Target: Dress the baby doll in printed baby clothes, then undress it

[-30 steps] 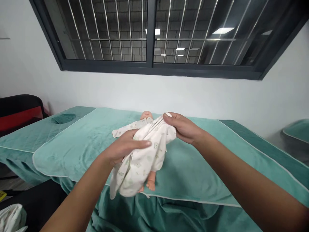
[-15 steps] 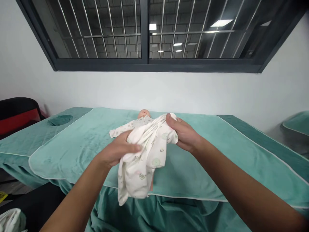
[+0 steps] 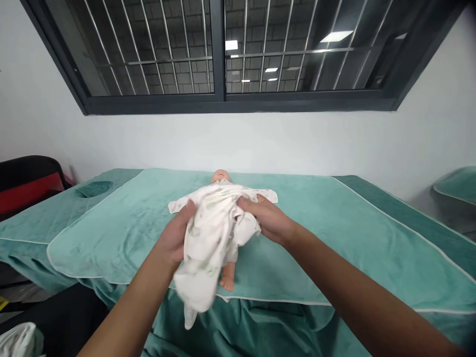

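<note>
A white printed baby garment [image 3: 208,243], bunched and partly blurred, hangs between my two hands above the bed. My left hand [image 3: 179,232] grips its left edge, thumb on top. Pinching its upper right part, my right hand [image 3: 266,215] has its thumb over the cloth. Behind and below the garment a baby doll [image 3: 220,175] lies on its back, head toward the wall. It wears a white printed top with both sleeves [image 3: 268,196] spread to the sides. One bare foot [image 3: 227,281] shows under the cloth; the doll's middle is hidden.
A light green blanket [image 3: 316,248] with white piping covers the massage bed, which has a face hole [image 3: 93,189] at the left. A barred window [image 3: 223,104] sits in the wall behind. At the left are a black and red chair [image 3: 31,186] and some white cloth [image 3: 22,341].
The garment has turned and swung lower left, and my right hand has moved left and down along it. The doll's right-side sleeve and a foot have come into view.
</note>
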